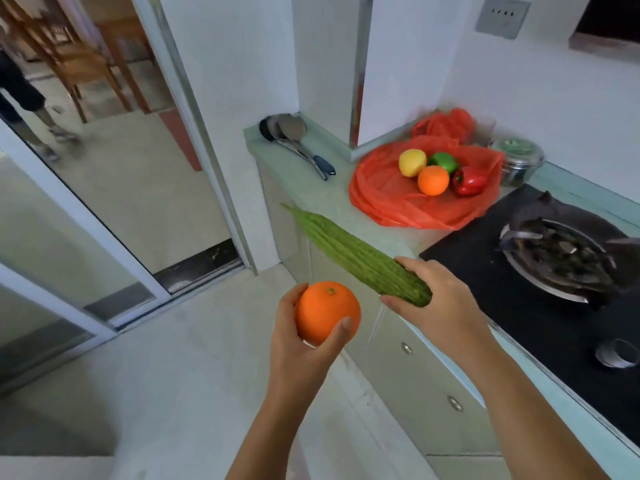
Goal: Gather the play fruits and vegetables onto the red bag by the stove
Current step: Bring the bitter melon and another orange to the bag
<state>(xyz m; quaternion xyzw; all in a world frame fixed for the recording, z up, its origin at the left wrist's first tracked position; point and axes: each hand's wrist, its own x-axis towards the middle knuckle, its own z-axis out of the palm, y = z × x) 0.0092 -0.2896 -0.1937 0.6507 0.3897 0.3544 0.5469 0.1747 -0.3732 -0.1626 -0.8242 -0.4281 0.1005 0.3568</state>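
Red bag lies spread on the counter at one o'clock, just beside the stove. A lemon, green pepper, small orange and red pepper sit bunched on it. At six o'clock the left hand grasps a large orange. The right hand clasps the blunt end of a bitter gourd, whose tip points toward eleven.
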